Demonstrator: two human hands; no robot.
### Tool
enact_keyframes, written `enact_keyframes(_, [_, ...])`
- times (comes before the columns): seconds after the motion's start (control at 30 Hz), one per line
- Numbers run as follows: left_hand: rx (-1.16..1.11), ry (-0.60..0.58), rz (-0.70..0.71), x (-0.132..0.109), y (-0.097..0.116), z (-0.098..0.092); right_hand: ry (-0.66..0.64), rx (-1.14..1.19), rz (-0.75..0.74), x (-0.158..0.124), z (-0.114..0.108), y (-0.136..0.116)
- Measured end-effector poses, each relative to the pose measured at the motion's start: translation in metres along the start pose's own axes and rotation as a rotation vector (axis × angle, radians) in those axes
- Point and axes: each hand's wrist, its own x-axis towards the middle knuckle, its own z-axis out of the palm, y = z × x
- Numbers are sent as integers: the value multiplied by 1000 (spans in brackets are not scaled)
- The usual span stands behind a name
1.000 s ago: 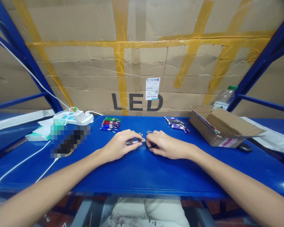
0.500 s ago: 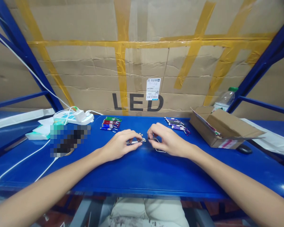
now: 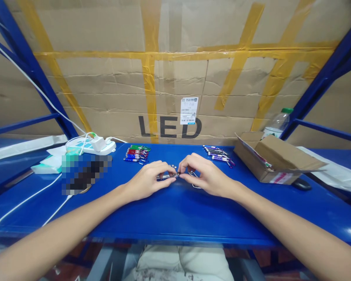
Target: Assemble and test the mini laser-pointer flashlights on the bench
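1. I have a slim silver tube [image 3: 165, 177] at the middle of the blue counter [image 3: 175, 214], lying crosswise in the fingers of the left hand [image 3: 148, 178].
2. That hand is closed on the tube, thumb below and fingers above, near its right end.
3. The right hand [image 3: 203, 171] pinches a small dark piece [image 3: 178, 174] between thumb and fingertips, right at the tube's end; I can't tell whether the two touch.
4. A silver wire loop [image 3: 196, 187] shows beneath the right hand; whether it is gripped too, I can't tell.
5. Small silver discs [image 3: 174, 167] sit just beyond the fingertips.
6. Farther back, to the left, I see a row of green, red and blue clip-ended sticks [image 3: 136, 153]; to the right, a row of black and purple ones [image 3: 218, 154].
7. An open cardboard box [image 3: 251, 164] stands at far right, a black mouse [image 3: 302, 184] just beside it.
8. A white power strip [image 3: 107, 148] lies back left.
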Motion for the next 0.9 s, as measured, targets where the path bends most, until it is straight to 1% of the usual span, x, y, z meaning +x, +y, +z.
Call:
enact_keyframes(0.33, [-12,-13,-1,0,1,0,-37,-41,-46,2,0,-1])
enact_keyframes(0.63, [17,32,17,0,-1,0,-27,-68,-79,2,-2,-2])
enact_keyframes(0.77, [21,24,-2,0,-1,0,2,-80,-118,2,-1,0])
enact_keyframes(0.9, [2,24,-16,1,0,-1,61,-110,-138,2,0,4])
